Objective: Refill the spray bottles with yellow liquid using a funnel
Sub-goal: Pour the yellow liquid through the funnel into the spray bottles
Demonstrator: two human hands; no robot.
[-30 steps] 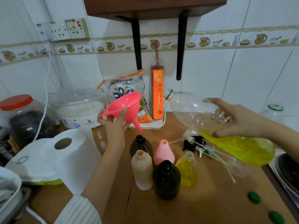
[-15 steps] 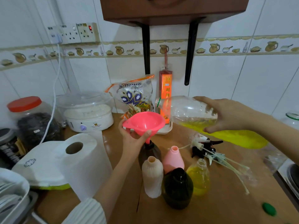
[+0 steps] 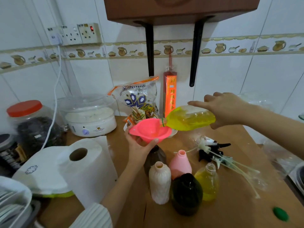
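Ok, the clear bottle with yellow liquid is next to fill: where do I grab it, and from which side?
Take the clear bottle round its straight body, below the neck, coming from its right. It stands upright with an open mouth, so a side grip keeps the mouth free for the funnel. The black bottle and pink bottle crowd its left; the right is open counter apart from the spray tubes.

Brown wooden counter (image 3: 230, 216): five open bottles (image 3: 185, 196) clustered, spray heads (image 3: 213, 148) beside, green cap (image 3: 280, 214), paper roll (image 3: 87, 167).
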